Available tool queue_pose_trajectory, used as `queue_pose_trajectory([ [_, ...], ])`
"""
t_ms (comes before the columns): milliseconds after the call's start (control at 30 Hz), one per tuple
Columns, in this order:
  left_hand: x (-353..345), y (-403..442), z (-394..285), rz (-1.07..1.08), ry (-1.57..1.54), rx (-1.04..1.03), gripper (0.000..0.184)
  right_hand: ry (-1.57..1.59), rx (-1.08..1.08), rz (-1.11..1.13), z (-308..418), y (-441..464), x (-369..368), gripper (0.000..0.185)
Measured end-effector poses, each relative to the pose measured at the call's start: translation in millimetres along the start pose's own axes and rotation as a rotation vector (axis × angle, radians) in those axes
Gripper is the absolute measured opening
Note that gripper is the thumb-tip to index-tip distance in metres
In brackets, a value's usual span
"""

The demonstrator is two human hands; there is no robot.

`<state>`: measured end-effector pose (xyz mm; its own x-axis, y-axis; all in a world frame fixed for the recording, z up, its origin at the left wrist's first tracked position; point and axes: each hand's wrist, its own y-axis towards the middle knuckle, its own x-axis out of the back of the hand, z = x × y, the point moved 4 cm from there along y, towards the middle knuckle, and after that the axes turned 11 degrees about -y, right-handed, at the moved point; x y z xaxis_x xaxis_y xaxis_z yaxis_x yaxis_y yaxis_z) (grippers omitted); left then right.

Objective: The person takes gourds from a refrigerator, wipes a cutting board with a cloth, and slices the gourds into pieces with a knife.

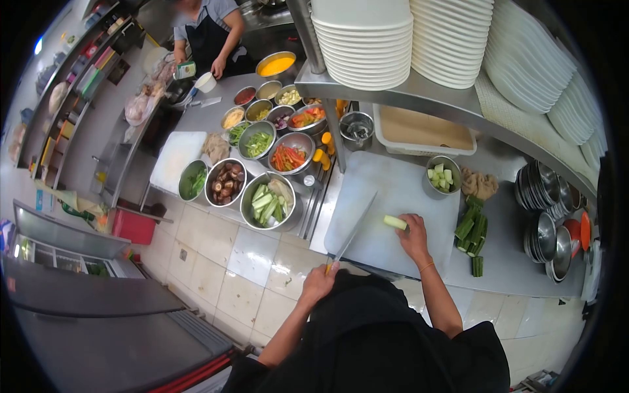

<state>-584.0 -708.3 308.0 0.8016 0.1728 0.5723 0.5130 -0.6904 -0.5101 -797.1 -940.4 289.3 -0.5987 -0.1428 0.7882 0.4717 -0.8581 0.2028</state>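
Observation:
My left hand (319,281) is closed round the handle of a long knife (356,226), whose blade points up and away over the white cutting board (367,177). On the board's right part, my right hand (413,237) holds one end of a pale green peeled piece (395,223), which points left. The knife and the piece are apart. A metal pot (441,177) with pale green chunks stands at the board's upper right. Dark green cucumber-like pieces (473,229) lie on the counter to the right of the board.
Several metal bowls of cut vegetables, among them one with mushrooms (226,183), stand at the left. A steel shelf (419,92) with stacked white plates (362,46) hangs over the board. Metal bowls (541,237) are stacked at right. Another person (208,36) stands at the back left.

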Motion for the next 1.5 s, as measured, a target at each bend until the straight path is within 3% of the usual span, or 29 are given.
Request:
queue_pose_trajectory([
  [100,2,-6,-9,-0.085,-0.063,-0.040,0.071,0.106,-0.056,0.045,-7,0,-2,0.037],
  [300,14,-16,-26,-0.031,-0.062,-0.009,0.067,0.187,-0.011,0.080,-1,14,3,0.036],
  [400,14,-11,-20,0.011,-0.019,0.032,0.067,0.076,0.040,0.095,3,17,7,0.037],
  [700,6,-7,-10,0.032,-0.019,0.022,0.068,0.182,-0.068,0.032,-22,10,-14,0.044],
  [1200,6,-9,-12,0.031,0.001,0.012,0.068,0.201,-0.085,0.029,-19,8,-11,0.038],
  [1300,4,-3,-5,-0.001,-0.020,0.007,0.068,0.208,-0.004,-0.031,-38,11,-28,0.037],
  [1500,11,-22,-9,0.054,-0.131,-0.051,0.066,0.275,-0.097,0.100,-18,15,-3,0.034],
])
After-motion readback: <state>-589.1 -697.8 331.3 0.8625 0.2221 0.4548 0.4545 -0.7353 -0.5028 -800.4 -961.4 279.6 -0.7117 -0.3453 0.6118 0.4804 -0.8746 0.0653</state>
